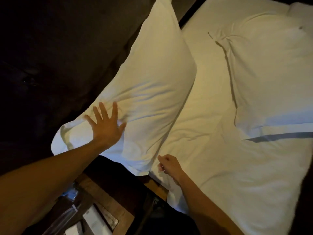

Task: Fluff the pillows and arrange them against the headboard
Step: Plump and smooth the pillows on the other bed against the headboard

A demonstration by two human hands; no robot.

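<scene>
A white pillow [149, 78] leans against the dark headboard [55, 53] at the left side of the bed. My left hand [105, 122] lies flat on the pillow's near end with its fingers spread, pressing into the fabric. My right hand [167, 164] hovers at the pillow's lower corner, fingers curled, with nothing clearly between them. A second white pillow [271, 73] lies flat on the sheet at the right, away from the headboard.
The white sheet [211, 150] covers the mattress between the two pillows. A wooden bedside table [101, 209] with a clear plastic bottle [67, 216] and papers stands below the pillow, at the bed's edge.
</scene>
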